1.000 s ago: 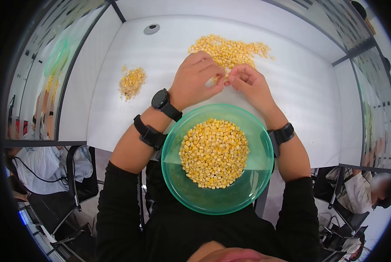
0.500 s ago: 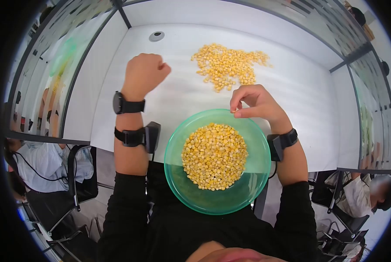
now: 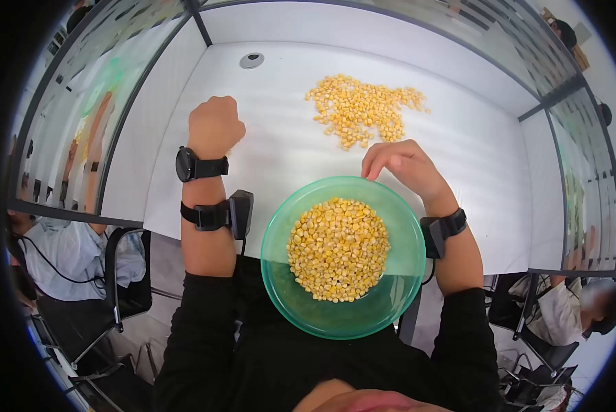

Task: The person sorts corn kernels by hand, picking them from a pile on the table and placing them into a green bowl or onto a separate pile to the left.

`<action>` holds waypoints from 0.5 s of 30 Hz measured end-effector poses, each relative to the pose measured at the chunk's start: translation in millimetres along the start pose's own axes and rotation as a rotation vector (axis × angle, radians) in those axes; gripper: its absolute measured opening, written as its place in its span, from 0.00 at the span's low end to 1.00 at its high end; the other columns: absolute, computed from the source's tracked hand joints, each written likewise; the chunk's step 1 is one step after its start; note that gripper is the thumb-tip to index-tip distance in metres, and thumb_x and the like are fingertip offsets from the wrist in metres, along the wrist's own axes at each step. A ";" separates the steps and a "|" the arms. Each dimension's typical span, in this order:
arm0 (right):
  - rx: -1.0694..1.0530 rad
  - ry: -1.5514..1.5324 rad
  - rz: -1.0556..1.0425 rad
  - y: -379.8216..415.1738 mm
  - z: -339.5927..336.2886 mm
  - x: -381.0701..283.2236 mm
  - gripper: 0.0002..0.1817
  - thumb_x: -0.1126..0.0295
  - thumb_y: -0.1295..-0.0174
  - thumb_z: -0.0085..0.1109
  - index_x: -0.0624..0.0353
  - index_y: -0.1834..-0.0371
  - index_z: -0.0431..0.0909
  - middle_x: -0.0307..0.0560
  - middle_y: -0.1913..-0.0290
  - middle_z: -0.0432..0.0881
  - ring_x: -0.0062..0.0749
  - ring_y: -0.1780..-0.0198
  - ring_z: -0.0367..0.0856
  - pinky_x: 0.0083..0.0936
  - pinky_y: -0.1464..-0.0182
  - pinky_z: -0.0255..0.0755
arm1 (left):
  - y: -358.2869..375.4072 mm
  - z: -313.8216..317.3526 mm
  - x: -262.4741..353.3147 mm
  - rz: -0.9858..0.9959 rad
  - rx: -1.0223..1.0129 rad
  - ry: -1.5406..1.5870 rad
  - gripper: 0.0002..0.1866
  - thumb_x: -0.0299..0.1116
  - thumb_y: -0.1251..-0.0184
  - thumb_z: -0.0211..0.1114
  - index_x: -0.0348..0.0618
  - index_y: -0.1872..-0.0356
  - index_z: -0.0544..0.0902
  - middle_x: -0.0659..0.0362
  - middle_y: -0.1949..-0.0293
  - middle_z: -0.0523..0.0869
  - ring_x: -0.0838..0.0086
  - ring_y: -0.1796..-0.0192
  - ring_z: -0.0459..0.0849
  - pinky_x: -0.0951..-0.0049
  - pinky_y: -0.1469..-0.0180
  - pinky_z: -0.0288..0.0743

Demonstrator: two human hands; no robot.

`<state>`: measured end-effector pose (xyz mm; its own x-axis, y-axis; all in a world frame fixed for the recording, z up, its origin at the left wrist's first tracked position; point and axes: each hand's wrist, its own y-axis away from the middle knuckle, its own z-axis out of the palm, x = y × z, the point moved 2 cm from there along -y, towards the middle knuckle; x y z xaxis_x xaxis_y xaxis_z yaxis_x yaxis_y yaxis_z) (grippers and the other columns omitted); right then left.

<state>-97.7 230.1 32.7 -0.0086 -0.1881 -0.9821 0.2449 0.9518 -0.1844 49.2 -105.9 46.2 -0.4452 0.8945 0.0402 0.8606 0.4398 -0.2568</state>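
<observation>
My left hand (image 3: 216, 127) is closed in a fist above the left part of the table, its back towards me. Whatever it holds, if anything, is hidden, and a small yellowish patch shows beside the wrist. By the far right rim of the green bowl (image 3: 280, 302) is my right hand (image 3: 405, 168), fingers bent downward and the thumb apart from the fingertips. No kernel shows in it. Yellow corn kernels (image 3: 339, 248) lie heaped in the see-through bowl. Beyond the right hand, a loose spread of corn kernels (image 3: 359, 106) covers part of the table.
The white table (image 3: 273, 137) has low partitions at the back and sides. A round cable grommet (image 3: 251, 60) sits at the back left. Black straps with small devices are on both forearms. People sit on chairs at both sides.
My left fist has turned and drawn slightly left and nearer. The right thumb and fingertips, pinched on a kernel before, have come apart and dipped towards the bowl's rim.
</observation>
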 end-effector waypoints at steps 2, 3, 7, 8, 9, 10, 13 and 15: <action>0.130 -0.014 -0.039 0.3 -9.0 10.6 0.22 0.53 0.25 0.61 0.65 0.62 0.89 0.52 0.54 0.88 0.37 0.53 0.83 0.34 0.47 0.76 | -1.8 1.1 -0.3 -0.037 0.016 0.002 0.05 0.29 0.50 0.69 0.40 0.72 0.87 0.48 0.67 0.90 0.50 0.62 0.89 0.53 0.59 0.83; 0.220 0.005 -0.072 -0.2 -14.5 16.5 0.21 0.55 0.24 0.61 0.65 0.61 0.88 0.51 0.54 0.88 0.36 0.53 0.83 0.33 0.47 0.76 | -4.3 2.8 -0.2 -0.049 0.023 0.004 0.05 0.29 0.50 0.70 0.40 0.73 0.87 0.48 0.68 0.90 0.51 0.63 0.89 0.53 0.60 0.83; 0.645 0.308 -0.080 -0.1 -25.8 29.9 0.10 0.67 0.26 0.64 0.64 0.58 0.86 0.46 0.56 0.87 0.29 0.56 0.81 0.28 0.48 0.76 | -9.8 0.6 6.3 -0.072 0.025 0.076 0.08 0.37 0.46 0.78 0.46 0.75 0.88 0.55 0.68 0.91 0.55 0.59 0.89 0.54 0.57 0.81; 0.664 0.496 -0.068 -0.2 -24.7 29.5 0.08 0.69 0.28 0.65 0.63 0.58 0.86 0.46 0.55 0.87 0.29 0.56 0.81 0.27 0.48 0.76 | -9.2 3.0 11.1 0.008 0.039 0.120 0.09 0.38 0.44 0.78 0.46 0.75 0.88 0.55 0.68 0.90 0.55 0.59 0.89 0.54 0.57 0.81; 0.681 0.684 -0.055 -1.2 -22.4 26.6 0.06 0.71 0.30 0.66 0.62 0.57 0.86 0.45 0.54 0.87 0.29 0.56 0.82 0.26 0.48 0.77 | -8.7 5.8 17.5 0.090 0.052 0.164 0.11 0.39 0.42 0.78 0.46 0.76 0.88 0.56 0.69 0.90 0.56 0.59 0.88 0.54 0.57 0.81; 0.695 0.874 -0.044 -2.5 -21.1 24.3 0.05 0.74 0.31 0.67 0.61 0.56 0.86 0.44 0.54 0.86 0.28 0.57 0.82 0.25 0.48 0.77 | -9.3 7.5 24.9 0.173 0.067 0.209 0.12 0.40 0.40 0.78 0.45 0.76 0.88 0.56 0.69 0.90 0.56 0.59 0.88 0.54 0.57 0.81; 0.680 0.969 -0.043 -3.7 -23.4 34.9 0.09 0.76 0.35 0.68 0.58 0.52 0.86 0.47 0.50 0.85 0.37 0.52 0.84 0.31 0.44 0.78 | -11.9 12.8 63.8 0.170 0.047 0.095 0.16 0.42 0.33 0.76 0.44 0.77 0.88 0.56 0.73 0.87 0.57 0.60 0.87 0.57 0.55 0.79; 0.680 1.142 -0.128 -3.1 -22.6 35.2 0.11 0.76 0.35 0.67 0.58 0.50 0.85 0.48 0.48 0.85 0.43 0.48 0.83 0.36 0.42 0.78 | -9.8 7.3 83.5 0.282 0.063 0.077 0.17 0.44 0.30 0.75 0.43 0.74 0.89 0.55 0.69 0.88 0.57 0.56 0.87 0.56 0.52 0.78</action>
<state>-120.7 226.1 -2.2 -0.7872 0.3581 -0.5020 0.6101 0.5709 -0.5495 1.8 -36.1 45.0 -0.1686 0.9852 0.0313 0.9296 0.1695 -0.3273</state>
